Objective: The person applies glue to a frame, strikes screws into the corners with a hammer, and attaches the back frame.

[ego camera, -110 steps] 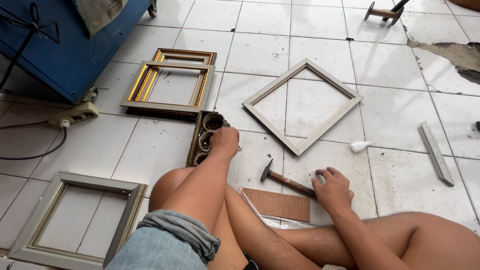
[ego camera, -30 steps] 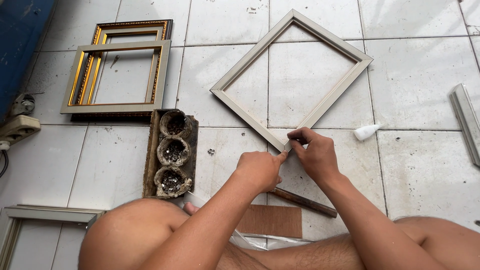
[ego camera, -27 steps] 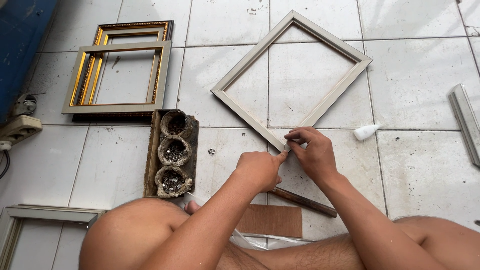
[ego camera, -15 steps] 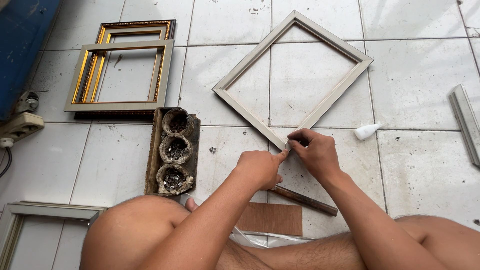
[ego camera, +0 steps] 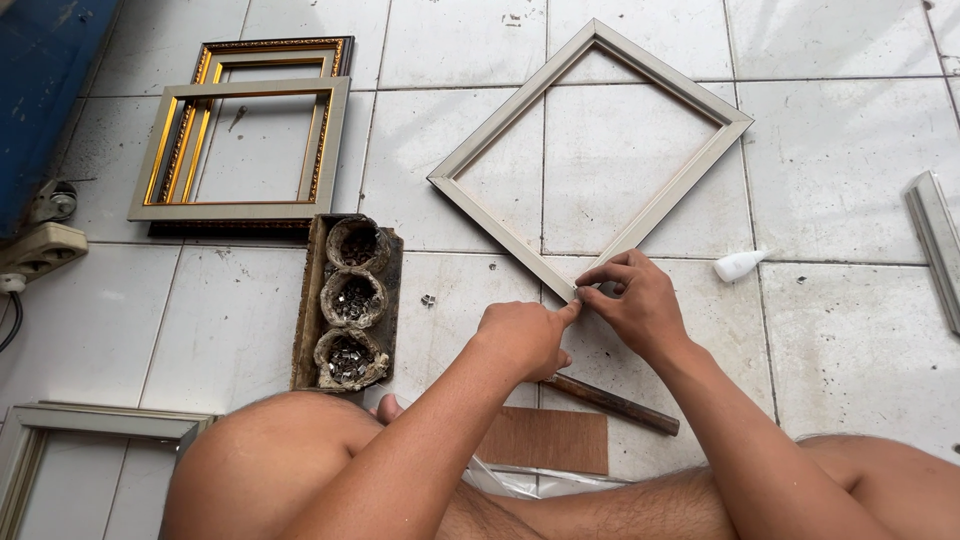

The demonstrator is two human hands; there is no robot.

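Note:
A square pale silver picture frame lies like a diamond on the white tiled floor. Both hands meet at its nearest corner. My left hand is curled, with its index finger pressing on that corner. My right hand pinches the same corner with thumb and fingertips; whether a small fastener is between them I cannot tell. A hammer's wooden handle lies on the floor under my wrists. A brown board piece sits in front of my legs.
A wooden tray with three cups of small metal fasteners stands left of my hands. Two stacked gold and silver frames lie far left. Also here: a white glue bottle, a moulding strip, another frame, a power strip.
Since 3.7 s ago I leaned forward and both hands left the fastener tray and hammer for the frame's near corner. Over the last second the fingers only shift slightly there.

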